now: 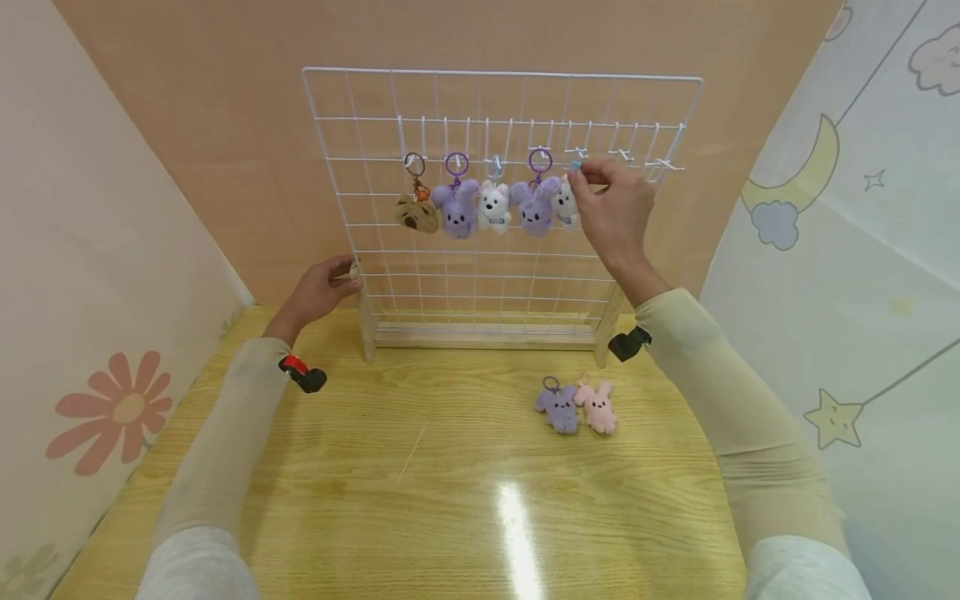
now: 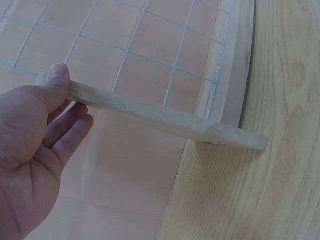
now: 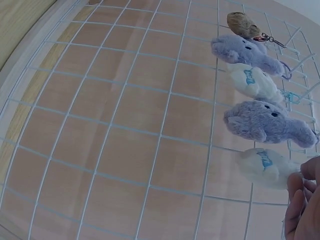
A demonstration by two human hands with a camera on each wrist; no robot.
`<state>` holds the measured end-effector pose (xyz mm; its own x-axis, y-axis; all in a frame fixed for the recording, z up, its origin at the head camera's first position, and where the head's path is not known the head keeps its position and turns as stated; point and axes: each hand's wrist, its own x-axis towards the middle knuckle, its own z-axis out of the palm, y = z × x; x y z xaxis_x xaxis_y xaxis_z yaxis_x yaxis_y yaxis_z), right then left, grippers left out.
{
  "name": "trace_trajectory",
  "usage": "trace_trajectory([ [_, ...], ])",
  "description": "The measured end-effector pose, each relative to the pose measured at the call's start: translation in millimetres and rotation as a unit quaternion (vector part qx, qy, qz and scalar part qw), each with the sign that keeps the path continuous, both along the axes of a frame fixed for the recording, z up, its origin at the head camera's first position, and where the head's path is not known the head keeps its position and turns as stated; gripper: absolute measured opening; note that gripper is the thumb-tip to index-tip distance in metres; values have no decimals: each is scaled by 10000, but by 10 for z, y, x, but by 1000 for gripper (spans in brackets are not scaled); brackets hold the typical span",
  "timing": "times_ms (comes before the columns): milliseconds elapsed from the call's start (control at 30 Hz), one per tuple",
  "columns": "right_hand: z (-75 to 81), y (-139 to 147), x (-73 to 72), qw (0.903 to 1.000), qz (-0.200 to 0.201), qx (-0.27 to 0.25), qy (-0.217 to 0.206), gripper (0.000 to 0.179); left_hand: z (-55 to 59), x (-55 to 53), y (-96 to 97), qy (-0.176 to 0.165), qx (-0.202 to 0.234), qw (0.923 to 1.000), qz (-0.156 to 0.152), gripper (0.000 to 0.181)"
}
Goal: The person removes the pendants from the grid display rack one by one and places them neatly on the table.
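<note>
Your right hand [image 1: 617,204] is raised to the upper right part of the white wire grid rack [image 1: 501,77]. Its thumb and fingertips are closed in a pinch at the light blue fastening [image 1: 576,165] atop a white plush animal keychain [image 1: 566,208]. This keychain hangs upright at the right end of the row, partly behind your hand. Whether its fastening sits on a hook cannot be told; your fingers cover that point.

Your left hand [image 1: 321,290] grips the upper end of the pale wooden side post [image 2: 165,119] at the rack's left edge, thumb on one face and fingers curled beneath it.

Four other keychains hang in the row. From your left, locate a brown plush head [image 1: 417,215], a lavender long-eared plush [image 1: 455,212], a second white plush animal [image 1: 493,210] and another lavender plush [image 1: 536,210], the last just beside the pinched keychain. Two white wire hooks [image 1: 663,165] project near the rack's right end.

On the yellowish wood-grain table [image 1: 337,467], in front of the rack and right of centre, a greyish-purple plush keychain [image 1: 561,411] and a pink long-eared plush keychain [image 1: 599,410] lie side by side.
</note>
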<state>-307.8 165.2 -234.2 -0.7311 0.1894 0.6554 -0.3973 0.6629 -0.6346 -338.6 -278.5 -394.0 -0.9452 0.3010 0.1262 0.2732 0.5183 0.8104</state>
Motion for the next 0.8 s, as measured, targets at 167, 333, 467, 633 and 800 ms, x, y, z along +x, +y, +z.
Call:
trace_trajectory([
  [167, 19, 12, 12, 10000, 0, -58, -69, 26, 2, -2, 3, 14, 3, 10000, 0, 61],
  [333, 25, 29, 5, 9999, -37, -55, 133, 22, 16, 4, 9, -19, -27, 10000, 21, 63],
  [467, 24, 41, 3, 9996, -3, -103, 263, 20, 31, 16, 19, -21, -45, 10000, 30, 63],
  [633, 32, 50, 27, 9993, 96, -227, 285, 20, 31, 22, 20, 17, -44, 10000, 19, 62],
  [800, 47, 53, 83, 9992, 103, -238, 291, 21, 19, 25, 13, 7, -69, 10000, 19, 63],
])
